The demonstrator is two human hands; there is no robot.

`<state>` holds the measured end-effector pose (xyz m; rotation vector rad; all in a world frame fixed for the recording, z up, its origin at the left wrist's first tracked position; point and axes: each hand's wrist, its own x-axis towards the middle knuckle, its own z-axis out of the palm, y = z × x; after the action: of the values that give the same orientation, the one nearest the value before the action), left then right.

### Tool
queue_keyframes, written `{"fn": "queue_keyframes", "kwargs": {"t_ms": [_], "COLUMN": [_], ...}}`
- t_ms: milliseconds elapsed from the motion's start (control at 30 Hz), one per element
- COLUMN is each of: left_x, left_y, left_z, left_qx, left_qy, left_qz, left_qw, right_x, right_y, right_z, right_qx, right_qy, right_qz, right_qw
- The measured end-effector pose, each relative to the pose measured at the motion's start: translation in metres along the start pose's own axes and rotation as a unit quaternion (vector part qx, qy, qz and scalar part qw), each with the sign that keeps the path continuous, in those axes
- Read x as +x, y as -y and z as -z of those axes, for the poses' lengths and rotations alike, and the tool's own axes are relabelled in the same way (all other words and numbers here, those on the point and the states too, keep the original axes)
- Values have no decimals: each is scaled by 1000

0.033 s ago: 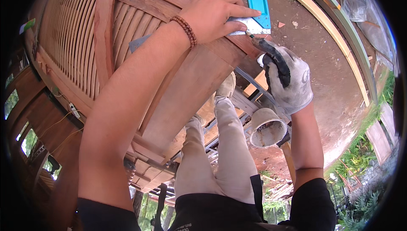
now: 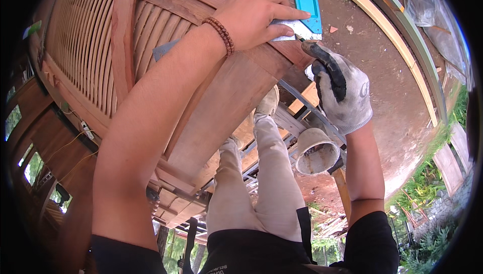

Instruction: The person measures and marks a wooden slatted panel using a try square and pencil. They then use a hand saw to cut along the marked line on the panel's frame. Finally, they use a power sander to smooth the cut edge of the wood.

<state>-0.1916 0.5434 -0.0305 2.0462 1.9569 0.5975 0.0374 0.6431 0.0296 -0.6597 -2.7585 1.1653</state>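
My bare left hand, with a beaded bracelet at its wrist, presses down on a set square at the end of a louvred wooden panel. Its thumb lies by the metal blade and its index finger reaches the turquoise handle. In a grey glove with dark fingers, my right hand pinches a thin dark pencil. The pencil's tip is close to the blade's edge, beside my left thumb; whether it touches the wood I cannot tell.
A dirty white bucket stands right of my legs, below the panel's end. Long timber strips curve along the right, with plastic sheeting beyond. A power strip with a yellow cord is at the left.
My right hand and the pencil have shifted very slightly to the right. My left hand and the set square are almost unmoved.
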Motion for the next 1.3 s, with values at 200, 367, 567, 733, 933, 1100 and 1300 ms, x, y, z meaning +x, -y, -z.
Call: {"fn": "queue_keyframes", "kwargs": {"t_ms": [200,367,567,733,933,1100,1300], "left_x": [1,2,4,4,9,-2,-1], "left_y": [3,2,1,1,-1,0,0], "left_z": [7,6,8,7,10,-2,0], "left_qx": [-38,-42,-39,-52,-99,5,11], "left_qy": [14,9,23,14,79,1,2], "left_qz": [-9,-13,-8,-11,17,13,14], "left_qw": [999,999,999,999,992,1000,1000], "right_x": [3,2,14,22,21,14,4], "right_y": [5,4,6,6,5,-10,-3], "right_z": [6,-4,-5,-6,6,36,35], "right_qx": [-18,-62,-80,-85,-137,-205,-82], "right_qy": [44,56,83,66,34,49,53], "right_qz": [-12,75,85,131,132,72,64], "right_qw": [999,994,990,986,981,975,993]}}
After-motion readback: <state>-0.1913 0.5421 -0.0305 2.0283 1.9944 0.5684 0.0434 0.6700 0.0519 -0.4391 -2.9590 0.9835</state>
